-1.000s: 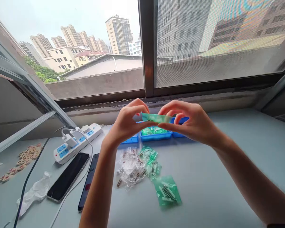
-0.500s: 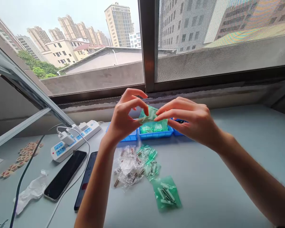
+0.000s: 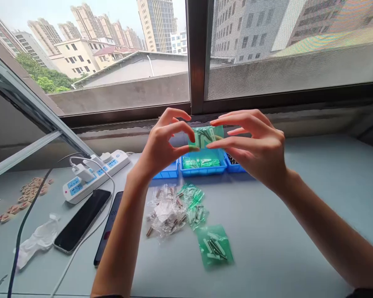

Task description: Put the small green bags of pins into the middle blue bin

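A small green plastic bag (image 3: 204, 135) with white pieces and dark metal pins inside is held up in front of the blue trays. My left hand (image 3: 164, 140) pinches its left edge between thumb and fingers. On the other side, my right hand (image 3: 256, 142) grips the bag's right part, some fingers raised. Below, another green bag (image 3: 216, 247) of similar parts lies flat on the table. Behind it are more green bags (image 3: 192, 196) and a heap of clear bags (image 3: 167, 213) holding metal pins.
Several blue trays (image 3: 203, 169) stand by the window; the middle one contains green bags. At left are a power strip (image 3: 96, 176) with chargers, a black phone (image 3: 82, 221), a second phone (image 3: 108, 231), crumpled tissue (image 3: 39, 240), small wooden-looking pieces (image 3: 31, 196) and cables.
The bag between my hands has been spread flatter, and its contents show more clearly. My right hand's fingers have opened wider apart. The view has tilted slightly downward.
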Demonstrator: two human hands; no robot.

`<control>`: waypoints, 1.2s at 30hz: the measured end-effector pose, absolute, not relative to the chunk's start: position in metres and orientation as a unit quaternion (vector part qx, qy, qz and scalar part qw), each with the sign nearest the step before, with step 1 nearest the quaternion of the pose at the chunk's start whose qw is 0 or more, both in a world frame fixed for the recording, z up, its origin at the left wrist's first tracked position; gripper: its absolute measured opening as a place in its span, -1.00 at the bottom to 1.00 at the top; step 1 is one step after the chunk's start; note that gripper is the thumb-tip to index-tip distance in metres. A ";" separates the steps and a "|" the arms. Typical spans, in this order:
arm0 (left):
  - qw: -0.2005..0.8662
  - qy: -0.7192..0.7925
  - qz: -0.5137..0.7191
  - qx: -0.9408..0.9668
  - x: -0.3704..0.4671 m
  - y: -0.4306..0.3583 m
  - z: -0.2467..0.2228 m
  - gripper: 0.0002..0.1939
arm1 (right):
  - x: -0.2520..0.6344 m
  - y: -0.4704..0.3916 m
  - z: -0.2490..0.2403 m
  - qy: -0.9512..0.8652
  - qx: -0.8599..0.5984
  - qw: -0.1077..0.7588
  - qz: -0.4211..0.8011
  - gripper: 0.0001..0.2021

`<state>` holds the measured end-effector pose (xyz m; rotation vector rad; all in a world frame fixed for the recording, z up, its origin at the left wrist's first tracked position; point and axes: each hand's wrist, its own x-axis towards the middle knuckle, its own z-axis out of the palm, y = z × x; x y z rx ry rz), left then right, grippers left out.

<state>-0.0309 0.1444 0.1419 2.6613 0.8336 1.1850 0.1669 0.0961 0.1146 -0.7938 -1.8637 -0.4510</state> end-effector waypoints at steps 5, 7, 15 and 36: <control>0.053 0.280 0.387 0.877 -0.034 0.147 0.142 -0.75 | 0.165 0.106 0.104 -0.748 -0.399 0.507 -0.156 -0.79; 0.060 0.289 0.383 0.875 -0.036 0.147 0.143 -0.71 | 0.165 0.107 0.102 -0.753 -0.427 0.490 -0.100 -0.87; 0.078 0.325 0.406 0.851 -0.038 0.152 0.136 -0.65 | 0.161 0.109 0.105 -0.719 -0.443 0.509 0.168 -0.64; 0.068 0.372 0.453 0.807 -0.044 0.156 0.136 -0.76 | 0.153 0.146 0.041 -0.749 -0.553 0.292 0.219 -0.58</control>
